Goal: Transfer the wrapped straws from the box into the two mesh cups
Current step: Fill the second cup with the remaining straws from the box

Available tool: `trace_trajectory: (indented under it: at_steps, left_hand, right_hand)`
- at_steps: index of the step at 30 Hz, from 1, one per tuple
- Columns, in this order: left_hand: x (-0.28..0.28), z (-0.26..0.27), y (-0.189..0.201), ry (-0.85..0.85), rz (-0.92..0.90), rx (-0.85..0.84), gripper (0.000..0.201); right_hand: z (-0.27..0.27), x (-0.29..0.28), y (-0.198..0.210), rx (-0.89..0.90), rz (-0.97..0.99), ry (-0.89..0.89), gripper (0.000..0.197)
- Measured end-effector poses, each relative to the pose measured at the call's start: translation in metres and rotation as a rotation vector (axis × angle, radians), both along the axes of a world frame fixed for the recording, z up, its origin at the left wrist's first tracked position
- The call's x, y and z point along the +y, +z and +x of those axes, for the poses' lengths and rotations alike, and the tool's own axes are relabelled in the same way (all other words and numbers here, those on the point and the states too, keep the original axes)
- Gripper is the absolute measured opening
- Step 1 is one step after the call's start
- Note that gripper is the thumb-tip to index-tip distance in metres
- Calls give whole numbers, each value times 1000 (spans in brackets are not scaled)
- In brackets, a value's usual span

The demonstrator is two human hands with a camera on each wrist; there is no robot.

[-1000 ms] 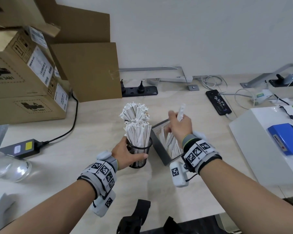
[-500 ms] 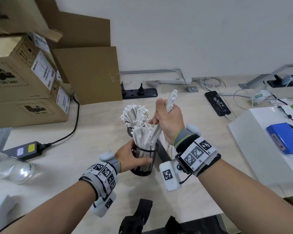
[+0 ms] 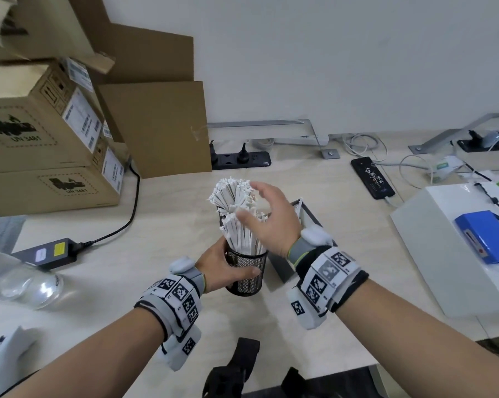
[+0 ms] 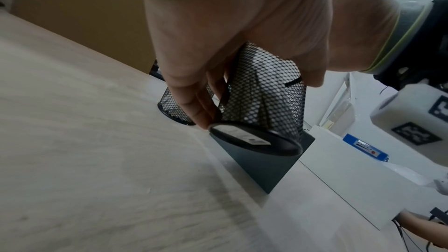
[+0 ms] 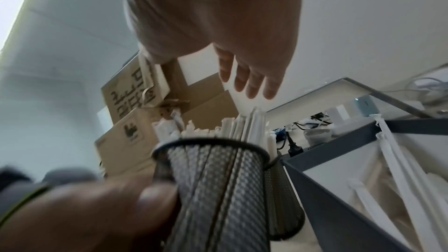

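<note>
We hold the near mesh cup (image 3: 247, 272) in our left hand (image 3: 224, 267), fingers and thumb curled round its wall; the left wrist view shows its base tipped up off the table (image 3: 162, 225). Our right hand (image 3: 271, 222) hovers over the packed wrapped straws (image 3: 242, 234), fingers spread and holding nothing. The straws look light, thin and easily bent, their paper sleeves likely slick against each other, so we judge a loose bundle pinched at mid-length the safest hold. Just behind, touching or nearly so, the second mesh cup (image 5: 283, 204) stands full. To its right the grey box (image 5: 339, 204) holds a few remaining straws leaning inside. The crowded cups themselves may resist more. Farther off sit a power adapter (image 3: 51, 251), a phone (image 3: 372, 178), stacked cartons (image 3: 41, 133) and a power strip (image 3: 239, 159).
</note>
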State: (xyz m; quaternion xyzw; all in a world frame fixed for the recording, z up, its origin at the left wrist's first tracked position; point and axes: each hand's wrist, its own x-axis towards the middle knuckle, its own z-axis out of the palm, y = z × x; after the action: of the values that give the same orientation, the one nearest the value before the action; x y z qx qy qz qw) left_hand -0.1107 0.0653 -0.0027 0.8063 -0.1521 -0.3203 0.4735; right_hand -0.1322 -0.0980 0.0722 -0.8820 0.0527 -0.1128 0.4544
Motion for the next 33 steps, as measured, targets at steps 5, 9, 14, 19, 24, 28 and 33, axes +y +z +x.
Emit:
trace_trajectory:
  at_steps: [5,9,14,19,24,28,33]
  left_hand:
    - [-7,-5,3,-11,10,-70,72]
    - [-9,-7,5,-44,60,-115,80]
    - [-5,-7,-6,7,71,-58,88]
    - [1,-1,-20,98,42,-29,103]
    - [-1,1,-25,88,40,-16,106]
    - [-3,2,-24,76,48,-44,99]
    - [0,5,-23,71,51,-55,100]
  right_hand:
    - [-7,9,-28,147,-356,59,79]
    - [-6,3,-41,170,-262,-36,49]
    - [-12,-6,-34,179,-160,20,60]
    - [-11,-52,-34,516,-62,-322,52]
    - [-10,-63,-45,856,-148,-320,39]
    - [8,-61,-78,944,-177,-290,79]
    - [15,-64,-103,959,-319,-306,83]
